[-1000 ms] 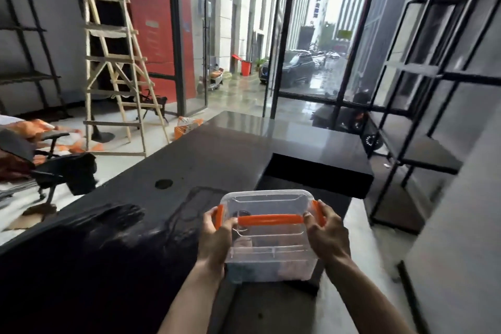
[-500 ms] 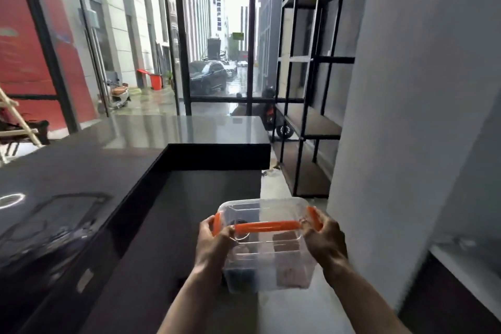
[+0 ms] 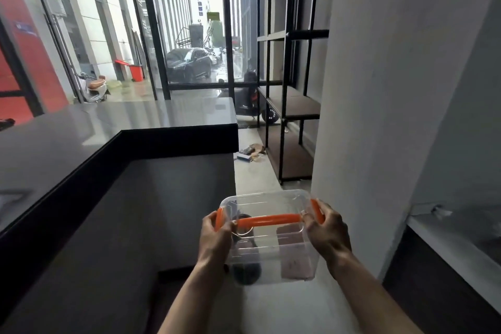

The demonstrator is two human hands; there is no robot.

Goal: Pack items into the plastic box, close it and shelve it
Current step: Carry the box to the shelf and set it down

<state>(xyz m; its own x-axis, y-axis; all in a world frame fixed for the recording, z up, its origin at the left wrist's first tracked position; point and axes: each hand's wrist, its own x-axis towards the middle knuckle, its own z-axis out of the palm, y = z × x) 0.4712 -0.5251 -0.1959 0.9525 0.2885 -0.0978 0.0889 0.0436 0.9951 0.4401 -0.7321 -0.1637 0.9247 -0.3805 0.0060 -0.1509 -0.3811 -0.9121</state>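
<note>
A clear plastic box with a closed lid, an orange handle and orange side clasps is held in the air low in the middle of the view. My left hand grips its left end and my right hand grips its right end. Through the walls I see a dark round item at the lower left and a pinkish item at the lower right inside the box. A black metal shelf unit with brown boards stands ahead on the right, beyond the box.
A long black counter runs along the left and turns across ahead. A grey pillar rises close on the right, with a white ledge beyond it. Scraps lie on the floor by the shelf unit. Glass walls close the far end.
The view has swung to the right: the ladder and chair are gone from sight, and the pillar and shelf unit now fill the right. Both hands keep the same hold on the box.
</note>
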